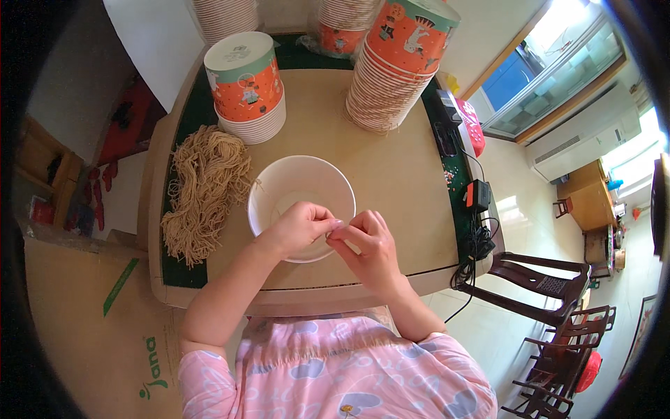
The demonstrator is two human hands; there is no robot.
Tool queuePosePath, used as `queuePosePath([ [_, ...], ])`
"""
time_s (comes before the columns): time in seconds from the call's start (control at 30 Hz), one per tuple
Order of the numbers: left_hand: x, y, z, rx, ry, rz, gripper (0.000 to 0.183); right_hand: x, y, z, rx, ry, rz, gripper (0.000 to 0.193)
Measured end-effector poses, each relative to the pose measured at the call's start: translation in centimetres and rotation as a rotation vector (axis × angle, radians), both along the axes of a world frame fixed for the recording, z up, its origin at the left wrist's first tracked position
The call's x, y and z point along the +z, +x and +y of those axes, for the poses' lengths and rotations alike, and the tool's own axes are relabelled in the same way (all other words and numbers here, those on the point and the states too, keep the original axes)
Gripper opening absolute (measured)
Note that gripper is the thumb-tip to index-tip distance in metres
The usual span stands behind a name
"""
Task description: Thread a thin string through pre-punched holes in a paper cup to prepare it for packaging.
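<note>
My left hand (301,228) and my right hand (371,250) meet over the near right part of a white paper bucket (265,202). The bucket stands upright, its open mouth facing up. Both hands are closed in a pinch, thumbs and fingertips nearly touching. Whatever lies between the fingertips is too small to make out. To the left of the bucket lies a loose bundle of beige string (208,192). A short piece of string (257,184) shows at the bucket's left rim.
Upside-down stacks of printed paper buckets stand at the back left (246,87) and back right (392,77), with more behind. Black cables and an adapter (478,195) run along the table's right edge. A dark wooden chair (541,279) stands right, a cardboard box (91,314) left.
</note>
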State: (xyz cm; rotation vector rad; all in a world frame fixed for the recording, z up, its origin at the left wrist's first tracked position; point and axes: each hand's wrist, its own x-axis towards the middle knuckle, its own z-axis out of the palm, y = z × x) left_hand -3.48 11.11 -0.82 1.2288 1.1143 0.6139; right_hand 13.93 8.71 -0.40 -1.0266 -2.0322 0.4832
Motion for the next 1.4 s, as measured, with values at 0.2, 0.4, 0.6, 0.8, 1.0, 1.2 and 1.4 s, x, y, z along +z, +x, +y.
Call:
queuePosePath([
  [0.2, -0.1, -0.3, 0.0, 0.021, -0.063, -0.137, 0.011, 0.0, 0.0, -0.4, 0.031, 0.01, 0.0, 0.014],
  [0.4, 0.5, 0.1, -1.0, 0.098, 0.064, -0.129, 0.011, -1.7, 1.0, -0.7, -0.049, -0.316, 0.341, 0.008],
  [0.6, 3.0, 1.4, -3.3, 0.088, 0.609, 0.306, 0.007, -2.2, 1.1, -0.5, -0.089, -0.617, 0.631, 0.003],
  [0.8, 2.7, 2.1, -4.1, 0.111, 0.714, 0.403, 0.005, -2.6, 1.8, -0.2, 0.064, -0.833, 0.79, 0.01],
  [1.0, 2.6, 2.1, -4.3, 0.212, 0.574, 0.351, 0.005, -2.1, 1.8, -0.8, 0.15, -0.996, 0.857, 0.012],
  [1.2, 2.6, 2.1, -4.5, 0.235, 0.5, 0.258, 0.008, -3.0, 1.7, -0.7, 0.088, -0.696, 0.684, 0.013],
  [1.4, 2.8, 2.2, -4.7, 0.286, 0.659, 0.388, 0.007, -3.4, 1.3, -0.7, 0.028, -0.537, 0.554, 0.003],
])
